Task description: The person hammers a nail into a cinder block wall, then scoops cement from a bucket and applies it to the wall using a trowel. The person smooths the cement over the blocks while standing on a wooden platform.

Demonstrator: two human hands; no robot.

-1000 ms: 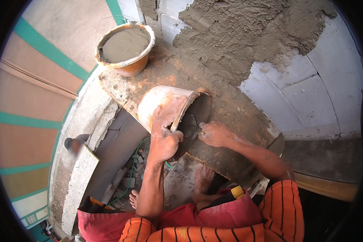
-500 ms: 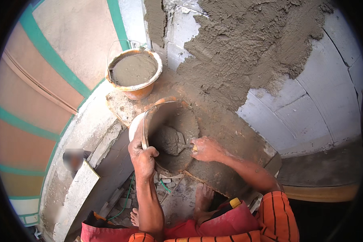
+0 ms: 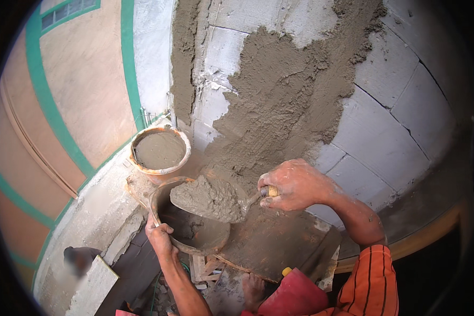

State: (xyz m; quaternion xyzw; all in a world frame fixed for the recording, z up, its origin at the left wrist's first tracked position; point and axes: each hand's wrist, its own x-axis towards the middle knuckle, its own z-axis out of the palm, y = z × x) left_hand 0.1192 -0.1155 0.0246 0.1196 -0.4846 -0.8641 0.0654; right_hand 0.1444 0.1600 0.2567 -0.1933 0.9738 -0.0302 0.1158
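Note:
My right hand is closed round the wooden handle of a trowel. A thick heap of wet grey mortar covers the trowel's blade, which is over the mouth of a tilted bucket. My left hand grips that bucket at its left rim. More mortar coats the bucket's inside. Beyond it stands a second bucket, upright and filled near the brim with mortar. In front of me rises a wall of pale blocks, partly covered by rough wet mortar.
Under the buckets is a mortar-smeared board. At left, below the ledge, another person shows, blurred, beside a pale panel. A peach wall with green bands stands at far left. Rubble lies below by my foot.
My right hand has lifted the trowel out of the bucket with a load of mortar on it. The view has tipped up, showing more of the wall. My left hand still holds the bucket.

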